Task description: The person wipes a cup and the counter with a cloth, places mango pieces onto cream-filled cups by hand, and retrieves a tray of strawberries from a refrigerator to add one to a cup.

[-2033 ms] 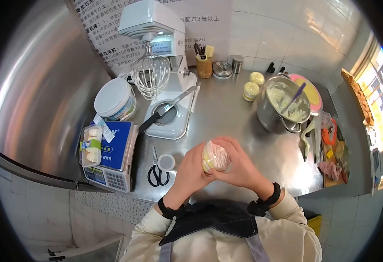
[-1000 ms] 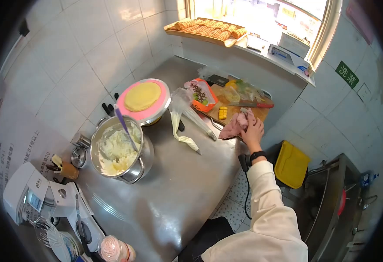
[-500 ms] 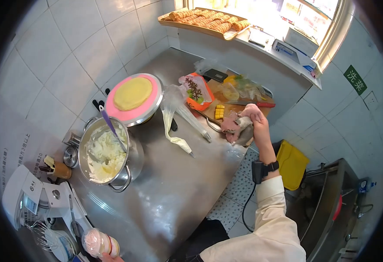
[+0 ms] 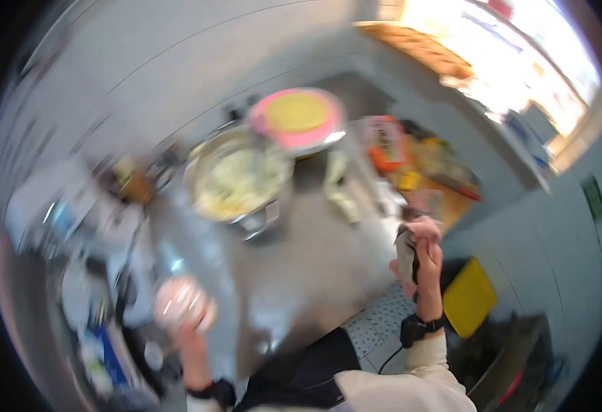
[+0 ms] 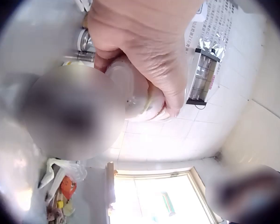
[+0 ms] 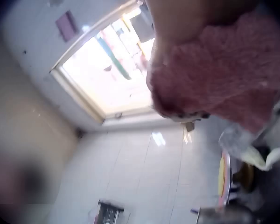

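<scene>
Aslant, top leftward, cup (image 4: 179,302) and bunched cloth (image 4: 424,229) in curled left and right hands (image 4: 191,347) (image 4: 429,275).

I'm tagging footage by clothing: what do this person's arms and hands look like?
The left hand and right hand are gloveless. Each wrist wears a black band; the right one has a dark boxy unit and a thin dark cable. The sleeves are cream.

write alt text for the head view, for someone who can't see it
A person at a metal worktop holds a pink-topped cup in their left hand and a pink cloth in their right hand. Beyond are a pot of pale cream and a pink round stand; blur softens the picture.
</scene>
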`<state>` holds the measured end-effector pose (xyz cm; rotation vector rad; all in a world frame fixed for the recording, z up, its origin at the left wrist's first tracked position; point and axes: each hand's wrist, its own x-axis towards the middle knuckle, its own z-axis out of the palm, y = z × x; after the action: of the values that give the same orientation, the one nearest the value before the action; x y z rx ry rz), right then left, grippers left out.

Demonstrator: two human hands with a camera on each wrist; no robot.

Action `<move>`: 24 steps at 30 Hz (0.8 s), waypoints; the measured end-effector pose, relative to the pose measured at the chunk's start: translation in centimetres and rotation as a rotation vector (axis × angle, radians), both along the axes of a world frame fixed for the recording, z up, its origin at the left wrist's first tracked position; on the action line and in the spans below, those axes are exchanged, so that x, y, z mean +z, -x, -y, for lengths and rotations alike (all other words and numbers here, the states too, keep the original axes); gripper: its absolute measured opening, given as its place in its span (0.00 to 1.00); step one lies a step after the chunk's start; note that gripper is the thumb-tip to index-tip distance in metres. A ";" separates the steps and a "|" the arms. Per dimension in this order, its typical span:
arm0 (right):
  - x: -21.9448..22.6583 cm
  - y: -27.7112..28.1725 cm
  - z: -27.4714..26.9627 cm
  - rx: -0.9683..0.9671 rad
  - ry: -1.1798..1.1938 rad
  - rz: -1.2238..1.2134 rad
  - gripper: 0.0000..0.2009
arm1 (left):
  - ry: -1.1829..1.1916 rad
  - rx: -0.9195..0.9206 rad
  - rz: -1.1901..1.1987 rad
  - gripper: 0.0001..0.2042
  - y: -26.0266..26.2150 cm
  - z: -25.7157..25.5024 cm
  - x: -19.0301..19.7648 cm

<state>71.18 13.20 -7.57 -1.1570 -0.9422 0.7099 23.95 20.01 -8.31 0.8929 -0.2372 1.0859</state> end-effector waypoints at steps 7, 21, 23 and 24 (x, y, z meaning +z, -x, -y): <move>5.7 21.9 -5.3 0.819 -0.363 0.168 0.41 | 0.254 1.128 -0.681 0.33 -8.3 1.9 5.8; 10.2 35.0 -1.5 0.982 -0.443 -0.144 0.29 | 0.123 1.559 -0.687 0.39 0.5 6.5 6.6; 10.5 35.9 -0.9 0.951 -0.344 -0.138 0.30 | 0.231 1.551 -0.719 0.37 1.1 6.6 6.2; 10.4 36.1 -1.6 0.981 -0.296 -0.081 0.28 | 0.233 1.474 -0.762 0.36 2.0 6.7 5.7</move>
<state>35.07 14.85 2.83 -0.3422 -1.4917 1.3216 21.96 13.28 -2.61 1.1792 1.3599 1.8982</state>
